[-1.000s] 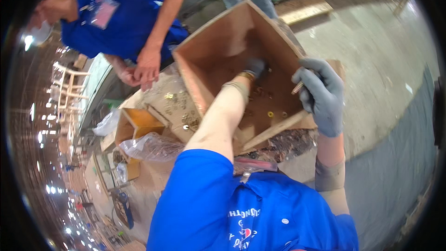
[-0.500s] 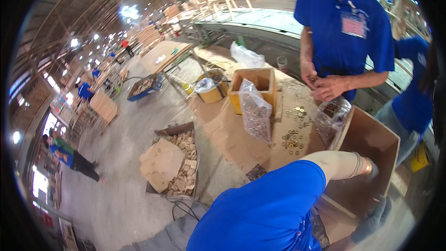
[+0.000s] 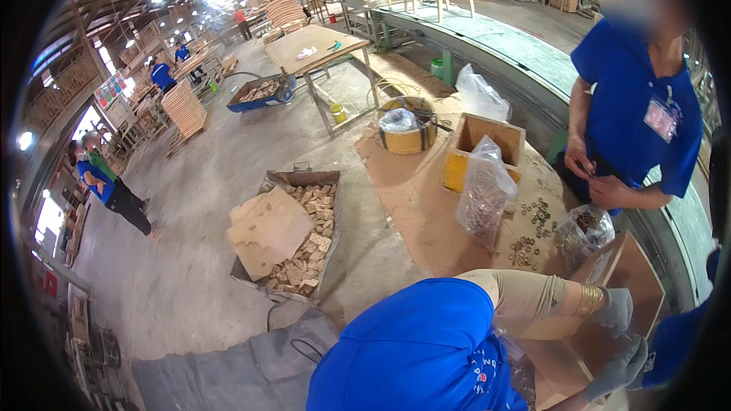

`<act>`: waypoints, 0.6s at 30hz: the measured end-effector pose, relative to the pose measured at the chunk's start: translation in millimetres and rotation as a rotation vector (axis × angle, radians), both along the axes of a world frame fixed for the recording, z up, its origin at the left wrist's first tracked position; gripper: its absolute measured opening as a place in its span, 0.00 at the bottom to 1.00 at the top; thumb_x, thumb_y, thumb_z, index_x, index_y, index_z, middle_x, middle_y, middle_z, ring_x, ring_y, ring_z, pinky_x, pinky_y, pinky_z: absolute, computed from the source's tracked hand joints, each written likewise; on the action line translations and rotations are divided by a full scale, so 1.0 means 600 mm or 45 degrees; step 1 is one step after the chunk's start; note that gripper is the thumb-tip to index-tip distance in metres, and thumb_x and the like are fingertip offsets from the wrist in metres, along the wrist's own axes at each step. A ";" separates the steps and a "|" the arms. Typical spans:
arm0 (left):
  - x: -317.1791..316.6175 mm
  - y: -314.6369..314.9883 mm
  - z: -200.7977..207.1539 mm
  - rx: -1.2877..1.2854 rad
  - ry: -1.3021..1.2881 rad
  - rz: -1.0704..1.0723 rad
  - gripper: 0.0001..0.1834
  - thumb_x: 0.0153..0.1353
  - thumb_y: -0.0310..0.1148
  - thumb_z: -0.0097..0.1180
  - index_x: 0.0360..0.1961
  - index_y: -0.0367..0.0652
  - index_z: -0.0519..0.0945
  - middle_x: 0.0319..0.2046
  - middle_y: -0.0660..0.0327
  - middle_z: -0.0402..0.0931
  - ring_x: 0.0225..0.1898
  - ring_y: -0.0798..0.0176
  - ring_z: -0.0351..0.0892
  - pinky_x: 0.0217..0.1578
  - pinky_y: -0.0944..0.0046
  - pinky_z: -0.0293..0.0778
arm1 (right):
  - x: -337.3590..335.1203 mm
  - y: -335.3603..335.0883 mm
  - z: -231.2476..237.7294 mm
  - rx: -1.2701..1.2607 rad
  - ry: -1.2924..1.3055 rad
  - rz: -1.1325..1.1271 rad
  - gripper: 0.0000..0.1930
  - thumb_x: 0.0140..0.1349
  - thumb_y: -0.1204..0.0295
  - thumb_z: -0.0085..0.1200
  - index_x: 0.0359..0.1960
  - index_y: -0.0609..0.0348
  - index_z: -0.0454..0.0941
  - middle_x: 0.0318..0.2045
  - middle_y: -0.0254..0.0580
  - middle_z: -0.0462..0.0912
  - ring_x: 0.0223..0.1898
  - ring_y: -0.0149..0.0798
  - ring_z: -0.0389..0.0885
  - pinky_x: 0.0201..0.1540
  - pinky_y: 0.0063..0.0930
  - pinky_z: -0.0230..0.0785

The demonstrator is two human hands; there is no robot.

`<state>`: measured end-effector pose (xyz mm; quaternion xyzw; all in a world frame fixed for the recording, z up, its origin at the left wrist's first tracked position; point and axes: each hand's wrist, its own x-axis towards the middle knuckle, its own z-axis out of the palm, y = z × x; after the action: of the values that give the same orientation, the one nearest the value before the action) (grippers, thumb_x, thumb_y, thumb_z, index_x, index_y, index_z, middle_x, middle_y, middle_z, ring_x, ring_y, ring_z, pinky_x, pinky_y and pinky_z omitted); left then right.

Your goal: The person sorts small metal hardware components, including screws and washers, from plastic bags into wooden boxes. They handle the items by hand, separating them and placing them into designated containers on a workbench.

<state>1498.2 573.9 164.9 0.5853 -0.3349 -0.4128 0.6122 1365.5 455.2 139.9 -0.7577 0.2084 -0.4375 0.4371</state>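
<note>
My left hand (image 3: 614, 310), in a grey glove with gold bangles at the wrist, is over the brown wooden box (image 3: 646, 268). Its fingers are drawn together and point down. Just below it, by the box's near right side, my right hand (image 3: 620, 369) wears a grey glove too, with its fingers bent together. The two hands nearly meet, and whatever lies in them is hidden. Beside the box sits a clear plastic bag (image 3: 585, 234) of small brownish hardware. Ring-shaped metal pieces (image 3: 525, 253) lie in clusters on the cardboard (image 3: 411, 213).
Across from me a co-worker (image 3: 640, 114) in blue handles something small. Another blue sleeve (image 3: 678, 346) is close at right. A yellow wooden box (image 3: 495, 131), a bag of screw-like pieces (image 3: 486, 196) and a yellow tub (image 3: 407, 141) stand ahead. Wood blocks (image 3: 308, 259) fill a bin at left.
My view has swung, so the surroundings sit differently in it. My right hand has come up beside the box, closer to my left hand, which has drawn nearer to it.
</note>
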 end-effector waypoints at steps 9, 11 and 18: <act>-0.018 0.083 0.004 -0.103 0.202 0.240 0.04 0.38 0.18 0.55 0.18 0.35 0.79 0.13 0.57 0.75 0.12 0.67 0.71 0.11 0.69 0.63 | 0.019 0.093 0.023 -0.310 0.158 -0.084 0.14 0.62 0.68 0.49 0.45 0.64 0.74 0.38 0.39 0.79 0.37 0.30 0.76 0.41 0.21 0.68; -0.018 0.075 -0.008 -0.134 0.188 0.294 0.05 0.37 0.17 0.55 0.19 0.35 0.79 0.13 0.56 0.75 0.12 0.65 0.72 0.12 0.69 0.64 | 0.024 0.101 0.034 -0.373 0.222 -0.075 0.15 0.62 0.68 0.49 0.46 0.64 0.74 0.39 0.41 0.79 0.38 0.32 0.77 0.41 0.23 0.69; 0.010 0.042 -0.061 -0.164 -0.015 0.517 0.05 0.38 0.20 0.54 0.19 0.36 0.80 0.14 0.55 0.75 0.14 0.62 0.73 0.14 0.67 0.66 | 0.056 0.116 0.054 -0.756 0.148 0.434 0.14 0.60 0.74 0.50 0.45 0.70 0.74 0.41 0.47 0.79 0.41 0.37 0.78 0.44 0.25 0.72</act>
<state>1503.9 598.9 128.1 0.6028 -0.2393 -0.2555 0.7170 1399.1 525.0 172.2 -0.8994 -0.0328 -0.3557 0.2518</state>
